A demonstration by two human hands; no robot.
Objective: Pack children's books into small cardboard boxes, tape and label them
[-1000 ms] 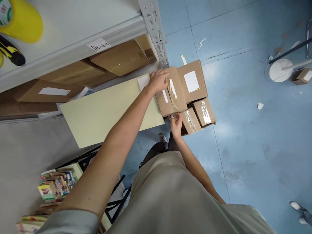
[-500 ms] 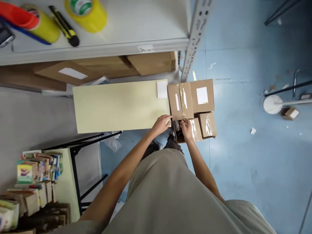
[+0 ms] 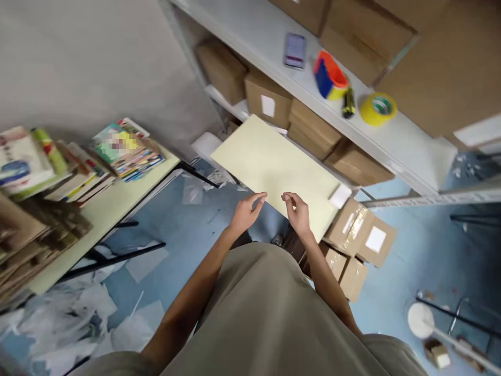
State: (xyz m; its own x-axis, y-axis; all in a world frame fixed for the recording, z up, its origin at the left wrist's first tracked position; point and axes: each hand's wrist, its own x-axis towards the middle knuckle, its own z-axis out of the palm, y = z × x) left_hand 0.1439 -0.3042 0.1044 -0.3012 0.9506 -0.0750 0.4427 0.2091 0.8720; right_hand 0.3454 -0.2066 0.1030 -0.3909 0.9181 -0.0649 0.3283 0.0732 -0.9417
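Observation:
My left hand [image 3: 247, 211] hovers by the near edge of a pale yellow tabletop [image 3: 270, 156], its thumb and fingers apart with nothing between them. A short way to its right is my right hand [image 3: 298, 213], fingers loosely bent and parted from the thumb, holding nothing that shows. A small white pad [image 3: 340, 196] lies at the right end of the tabletop. Beyond that end stand cardboard boxes: a taped box [image 3: 346, 222], a box with a white label [image 3: 377, 243] and smaller ones nearer my right forearm.
On the shelf above lie a phone [image 3: 295, 50], a red-and-blue tape dispenser [image 3: 329, 75], a cutter knife [image 3: 348, 103] and a yellow tape roll [image 3: 378, 109]. Books [image 3: 129, 149] and flat cardboard cover a left table [image 3: 111, 209]. Crumpled paper [image 3: 74, 313] litters the floor.
My view has turned left, bringing the book table and more shelf into sight. Both hands have left the boxes and now hover at the tabletop's near edge.

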